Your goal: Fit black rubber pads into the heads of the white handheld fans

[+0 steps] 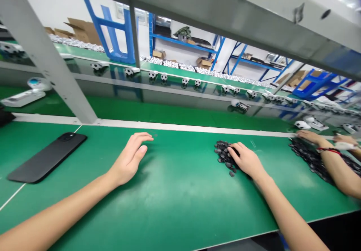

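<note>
My left hand [129, 161] hovers over the green work table [175, 202], its fingers stretched out and the thumb apart, with nothing in it. To the right, my right hand [248, 161] reaches into a small pile of black pieces [223, 154]. Its fingers are curled down at the pile's right side, thumb and forefinger close together. Whatever lies between those fingertips is hidden. The pieces are small, flat and dark, and a few lie loose at the near edge of the pile.
A black phone [47, 157] lies at left. At right, a co-worker's arm [335, 164] with a red bracelet reaches over a larger black pile [310, 159]. Beyond the white table edge [169, 127], a belt carries football-patterned parts [185, 81]. A grey post [56, 63] and overhead beam frame the bench.
</note>
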Available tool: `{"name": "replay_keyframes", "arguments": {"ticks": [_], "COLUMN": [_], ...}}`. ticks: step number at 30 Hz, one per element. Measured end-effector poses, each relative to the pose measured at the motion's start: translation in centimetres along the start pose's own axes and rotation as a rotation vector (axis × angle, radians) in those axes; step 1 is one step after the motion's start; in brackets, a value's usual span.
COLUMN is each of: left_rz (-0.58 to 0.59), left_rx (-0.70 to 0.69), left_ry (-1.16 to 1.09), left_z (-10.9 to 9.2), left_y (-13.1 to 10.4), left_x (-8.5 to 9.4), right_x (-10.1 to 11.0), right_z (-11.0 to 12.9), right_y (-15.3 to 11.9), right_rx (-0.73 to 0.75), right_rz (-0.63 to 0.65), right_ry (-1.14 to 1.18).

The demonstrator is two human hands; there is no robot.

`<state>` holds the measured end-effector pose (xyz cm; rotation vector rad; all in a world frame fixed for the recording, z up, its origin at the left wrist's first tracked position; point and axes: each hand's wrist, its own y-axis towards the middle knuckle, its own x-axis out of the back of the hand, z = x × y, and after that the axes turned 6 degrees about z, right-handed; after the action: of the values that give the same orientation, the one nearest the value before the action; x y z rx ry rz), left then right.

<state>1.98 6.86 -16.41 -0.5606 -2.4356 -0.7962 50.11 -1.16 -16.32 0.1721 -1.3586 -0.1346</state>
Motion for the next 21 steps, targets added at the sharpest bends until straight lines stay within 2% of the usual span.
{"name": "replay_keyframes", "arguments": {"ticks": [3, 6, 11, 13, 16, 21], "left_rz": [-0.034, -0.061, -0.056, -0.044, -0.026, 0.0], "left_rx": [0.048, 0.092, 0.133, 0.144, 0.161, 0.192], "left_ry": [-0.038, -0.074, -0.127, -0.156, -0.202, -0.234], "left_z": [0.1, 0.0, 0.0, 0.1, 0.3, 0.5], "left_y": [-0.9, -0.6, -0.1, -0.2, -0.3, -0.3], "left_x": [0.8, 1.0, 1.0, 1.0, 1.1, 1.2], "right_x": [0.8, 2.0, 2.9, 2.2, -0.1, -3.5], "right_z": [-0.7, -0.6, 2.2, 4.2, 7.7, 13.0], "right_y": [0.9, 2.5, 5.8, 7.1, 8.3, 8.6], "right_rx": [0.02, 0.001, -0.068, -0.083, -0.124, -0.134], "right_rz": [0.044, 0.049, -0.002, 0.027, 0.095, 0.371], "right_ry": [0.048, 0.132, 0.349, 0.487, 0.711, 0.95]}}
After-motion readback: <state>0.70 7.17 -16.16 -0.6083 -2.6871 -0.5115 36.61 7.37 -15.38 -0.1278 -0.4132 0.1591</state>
